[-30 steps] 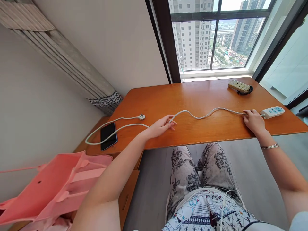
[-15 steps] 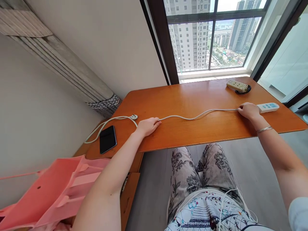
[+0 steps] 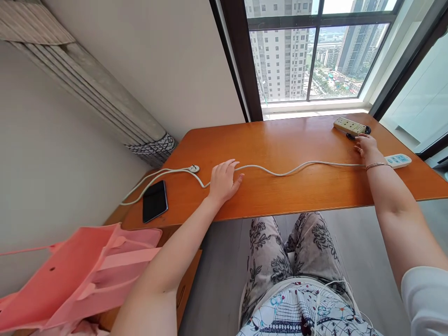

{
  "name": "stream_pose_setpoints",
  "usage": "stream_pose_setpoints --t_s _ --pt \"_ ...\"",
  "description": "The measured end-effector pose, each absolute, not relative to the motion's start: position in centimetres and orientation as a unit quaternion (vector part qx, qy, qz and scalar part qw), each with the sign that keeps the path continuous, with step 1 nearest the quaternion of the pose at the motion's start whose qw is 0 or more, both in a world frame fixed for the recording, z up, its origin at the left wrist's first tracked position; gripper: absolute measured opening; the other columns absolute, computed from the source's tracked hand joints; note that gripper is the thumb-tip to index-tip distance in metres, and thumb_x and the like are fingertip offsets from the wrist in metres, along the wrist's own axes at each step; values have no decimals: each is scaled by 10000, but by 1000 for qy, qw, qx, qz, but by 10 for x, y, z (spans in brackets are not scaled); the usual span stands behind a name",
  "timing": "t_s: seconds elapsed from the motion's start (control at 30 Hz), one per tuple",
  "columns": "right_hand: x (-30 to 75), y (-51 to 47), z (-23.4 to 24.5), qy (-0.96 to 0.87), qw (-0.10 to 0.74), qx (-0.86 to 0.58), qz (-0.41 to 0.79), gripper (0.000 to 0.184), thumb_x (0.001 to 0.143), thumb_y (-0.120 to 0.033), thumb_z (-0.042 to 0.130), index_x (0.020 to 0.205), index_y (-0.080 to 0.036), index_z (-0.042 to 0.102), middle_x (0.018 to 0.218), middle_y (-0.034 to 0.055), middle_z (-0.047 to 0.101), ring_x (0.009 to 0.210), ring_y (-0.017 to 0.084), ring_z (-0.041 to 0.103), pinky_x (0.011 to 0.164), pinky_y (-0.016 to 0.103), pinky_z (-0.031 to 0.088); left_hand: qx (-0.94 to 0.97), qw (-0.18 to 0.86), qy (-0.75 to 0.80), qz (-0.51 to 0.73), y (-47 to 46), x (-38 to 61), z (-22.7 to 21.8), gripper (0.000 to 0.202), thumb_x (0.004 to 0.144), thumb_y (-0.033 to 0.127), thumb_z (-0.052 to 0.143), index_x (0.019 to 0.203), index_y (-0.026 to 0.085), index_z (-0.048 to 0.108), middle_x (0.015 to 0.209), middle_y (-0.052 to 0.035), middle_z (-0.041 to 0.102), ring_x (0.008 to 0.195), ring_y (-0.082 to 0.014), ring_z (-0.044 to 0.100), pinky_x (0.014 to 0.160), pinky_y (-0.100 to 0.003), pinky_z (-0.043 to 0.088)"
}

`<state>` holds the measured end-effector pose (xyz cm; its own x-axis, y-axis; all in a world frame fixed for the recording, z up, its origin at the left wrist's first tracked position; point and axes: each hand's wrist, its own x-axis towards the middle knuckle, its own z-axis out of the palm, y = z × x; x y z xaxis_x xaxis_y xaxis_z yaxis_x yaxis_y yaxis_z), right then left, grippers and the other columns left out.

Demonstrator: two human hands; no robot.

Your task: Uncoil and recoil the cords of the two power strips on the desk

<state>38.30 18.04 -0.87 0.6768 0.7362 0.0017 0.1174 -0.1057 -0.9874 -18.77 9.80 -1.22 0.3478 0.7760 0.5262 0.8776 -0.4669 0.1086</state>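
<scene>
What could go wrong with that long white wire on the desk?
The white cord loops close beside the phone near the left edge of the desk. If the left hand, lying flat on the cord, drags it, the phone might get swept off. The white power strip lies near the desk's right edge, just past the wrist of the right hand, so a bump could knock it down.

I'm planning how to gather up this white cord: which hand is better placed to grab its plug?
Probably the left. The left hand lies flat over the white cord, just beside the plug. The right hand is far off at the other end, near the beige power strip.
</scene>
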Motion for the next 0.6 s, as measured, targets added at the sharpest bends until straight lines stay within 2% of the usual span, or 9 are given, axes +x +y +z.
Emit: stream_pose_setpoints --t_s 0.1,0.37,0.5,0.6 --pt "379 190 -5 -224 611 -693 311 171 810 -81 609 935 -196 588 712 -30 510 566 78 423 531 206 457 -812 75 -502 -287 95 -178 -15 539 981 556 340 1279 173 576 1363 -180 624 1274 -320 558 1059 -477 388" --pt "380 197 -6 -166 652 -648 358 171 817 -91 632 961 -178 603 785 -14 577 637 78 535 532 164 508 -811 18 -469 -350 96 -145 -19 371 973 437 423 1190 191 597 1276 -152 671 1232 -288 598 1035 -456 435" --pt "376 192 -12 -160 680 -626 346 165 825 -111 641 978 -171 624 784 -12 603 656 75 562 552 162 516 -797 -31 -463 -388 87 -122 -23 324 966 387 450 1189 190 579 1229 -137 679 1136 -255 639 1015 -436 465" --pt "366 185 -13 -204 697 -639 254 112 839 -169 656 949 -152 650 826 12 644 742 113 610 627 214 538 -796 -77 -459 -387 78 -108 -22 291 956 361 472 1180 203 572 1213 -119 678 1065 -237 656 1007 -432 476"
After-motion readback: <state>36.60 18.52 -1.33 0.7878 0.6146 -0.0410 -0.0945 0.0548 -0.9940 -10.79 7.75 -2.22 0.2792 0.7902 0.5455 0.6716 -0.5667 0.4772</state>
